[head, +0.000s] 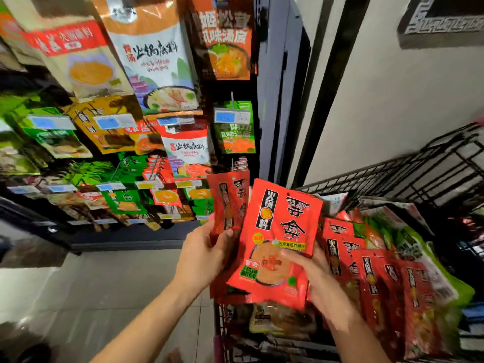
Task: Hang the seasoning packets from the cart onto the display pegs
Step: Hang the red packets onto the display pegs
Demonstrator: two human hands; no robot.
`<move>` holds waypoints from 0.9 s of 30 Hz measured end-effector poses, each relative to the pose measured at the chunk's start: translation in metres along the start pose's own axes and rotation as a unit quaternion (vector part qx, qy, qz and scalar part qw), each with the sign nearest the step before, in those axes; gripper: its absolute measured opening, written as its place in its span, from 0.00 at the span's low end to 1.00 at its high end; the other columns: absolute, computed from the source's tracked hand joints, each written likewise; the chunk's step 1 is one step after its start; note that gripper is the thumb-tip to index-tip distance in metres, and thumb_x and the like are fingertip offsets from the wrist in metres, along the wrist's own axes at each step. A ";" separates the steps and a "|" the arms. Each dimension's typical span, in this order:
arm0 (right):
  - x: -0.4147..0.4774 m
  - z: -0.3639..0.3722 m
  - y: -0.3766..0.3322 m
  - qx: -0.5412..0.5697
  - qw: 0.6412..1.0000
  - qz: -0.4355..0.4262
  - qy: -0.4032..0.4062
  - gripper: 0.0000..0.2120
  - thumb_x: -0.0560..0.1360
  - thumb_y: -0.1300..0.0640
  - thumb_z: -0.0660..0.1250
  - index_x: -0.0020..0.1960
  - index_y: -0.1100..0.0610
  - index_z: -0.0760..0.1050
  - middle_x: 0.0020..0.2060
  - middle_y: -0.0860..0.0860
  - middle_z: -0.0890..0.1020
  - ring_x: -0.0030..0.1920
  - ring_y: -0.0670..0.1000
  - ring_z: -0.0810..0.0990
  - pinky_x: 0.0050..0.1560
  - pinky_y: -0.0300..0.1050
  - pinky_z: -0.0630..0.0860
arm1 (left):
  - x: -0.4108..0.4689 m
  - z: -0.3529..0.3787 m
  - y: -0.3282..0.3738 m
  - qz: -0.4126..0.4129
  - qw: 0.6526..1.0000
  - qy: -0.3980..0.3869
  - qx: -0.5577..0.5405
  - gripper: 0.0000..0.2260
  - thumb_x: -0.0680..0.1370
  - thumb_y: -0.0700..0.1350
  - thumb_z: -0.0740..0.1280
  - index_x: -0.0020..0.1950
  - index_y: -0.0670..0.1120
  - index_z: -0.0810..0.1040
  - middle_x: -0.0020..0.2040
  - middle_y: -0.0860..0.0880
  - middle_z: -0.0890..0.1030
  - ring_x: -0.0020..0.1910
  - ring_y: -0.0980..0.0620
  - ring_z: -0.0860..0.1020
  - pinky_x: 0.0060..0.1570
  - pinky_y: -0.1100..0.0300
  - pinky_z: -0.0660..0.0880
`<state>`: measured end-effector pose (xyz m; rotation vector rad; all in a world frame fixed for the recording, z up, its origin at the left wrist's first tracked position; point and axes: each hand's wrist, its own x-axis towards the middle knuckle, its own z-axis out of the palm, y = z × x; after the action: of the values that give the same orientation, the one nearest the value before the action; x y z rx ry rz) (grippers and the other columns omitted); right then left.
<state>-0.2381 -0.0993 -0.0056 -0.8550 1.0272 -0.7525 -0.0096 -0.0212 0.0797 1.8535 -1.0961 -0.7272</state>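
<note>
Rows of hanging packets (157, 64) fill the display rack on the left, above a grey tiled floor (104, 292). Over the near edge of the wire cart (392, 166), the left hand (204, 255) pinches a red seasoning packet (229, 203) by its lower part, thumb on its face. The right hand (317, 279) grips a second red packet (280, 226) just beside it, fingers curled over its front. More red packets (372, 279) lie in the cart.
</note>
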 end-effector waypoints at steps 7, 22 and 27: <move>0.005 0.114 -0.022 0.007 0.999 -0.052 -0.008 0.46 0.47 0.43 0.88 0.63 0.51 0.80 0.54 0.55 0.87 0.57 0.60 0.85 0.63 0.66 0.78 | 0.018 -0.104 0.004 0.001 0.996 0.005 -0.085 0.14 0.82 0.44 0.68 0.37 0.47 0.78 0.25 0.51 0.77 0.24 0.53 0.74 0.31 0.55 0.69; 0.018 0.342 -0.040 0.222 0.968 -0.027 -0.112 0.32 0.69 0.55 0.78 0.71 0.58 0.76 0.63 0.63 0.82 0.62 0.66 0.82 0.60 0.72 0.77 | 0.060 -0.351 -0.030 0.073 0.965 0.144 -0.207 0.06 0.80 0.42 0.70 0.46 0.51 0.83 0.37 0.56 0.85 0.43 0.47 0.85 0.45 0.54 0.76; 0.033 0.388 -0.071 0.195 0.971 -0.036 -0.132 0.51 0.46 0.51 0.90 0.68 0.56 0.80 0.61 0.62 0.83 0.60 0.65 0.83 0.62 0.69 0.77 | 0.091 -0.404 -0.038 0.045 0.948 0.190 -0.252 0.09 0.81 0.36 0.67 0.56 0.48 0.83 0.49 0.52 0.87 0.48 0.54 0.85 0.52 0.56 0.80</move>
<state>0.1252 -0.0674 0.1476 -0.6318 0.5877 -0.8422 0.3685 0.0567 0.2338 1.4154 -0.6612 -0.5063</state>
